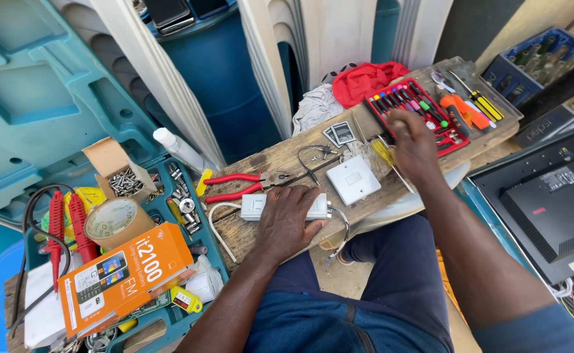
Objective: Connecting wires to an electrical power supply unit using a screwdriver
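My left hand (287, 219) lies flat on a white rectangular box (255, 206) with wires, pressing it onto a worn wooden board (280, 160) across my lap. My right hand (411, 140) reaches to the far right of the board, fingers closed at a red tray of small screwdrivers (408, 101); a yellow-handled screwdriver (383, 152) lies just under it. Whether the hand grips a tool is hidden. A white wall switch plate (353, 180) sits between my hands. Red-handled pliers (238, 186) lie left of the switch.
A teal tool case (218, 252) at left holds sockets, a tape roll (114, 221), a box of screws (125, 180), red probes (65, 225) and an orange phone box (127, 278). A black monitor back (548, 202) sits at right. A red cloth (365, 78) and blue barrel (228, 72) stand behind.
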